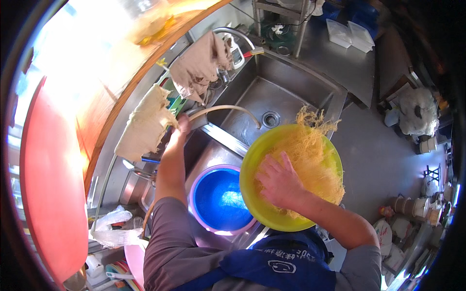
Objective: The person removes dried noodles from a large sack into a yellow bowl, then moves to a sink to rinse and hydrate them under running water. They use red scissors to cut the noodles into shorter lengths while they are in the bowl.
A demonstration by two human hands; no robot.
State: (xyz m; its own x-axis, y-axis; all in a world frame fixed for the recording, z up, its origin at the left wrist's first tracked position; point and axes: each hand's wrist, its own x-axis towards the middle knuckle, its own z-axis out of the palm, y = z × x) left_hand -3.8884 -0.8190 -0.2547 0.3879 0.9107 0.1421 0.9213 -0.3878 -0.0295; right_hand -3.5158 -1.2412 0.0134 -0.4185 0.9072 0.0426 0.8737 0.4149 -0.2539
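My right hand [280,179] lies on a heap of pale yellow stringy strands, perhaps seaweed [309,160], with its fingers apart. The strands fill a yellow-green plastic basin [251,203] and hang over its far rim. My left hand [184,124] reaches to the tap at the back of the sinks, by the base of a cream hose [225,107]. Whether its fingers close on anything is unclear. The hose curves over the far stainless steel sink [240,105], its end near the drain [271,119]. A blue basin or strainer [218,203] nests in a pink basin [194,216] in the near sink.
A yellowish cloth [142,127] and a brownish cloth [200,65] hang behind the sinks. Near them are a white bottle [237,54] and a red-handled brush [254,52]. Clear plastic containers [349,36] sit on a metal counter [327,62]. A red board [54,189] stands at left.
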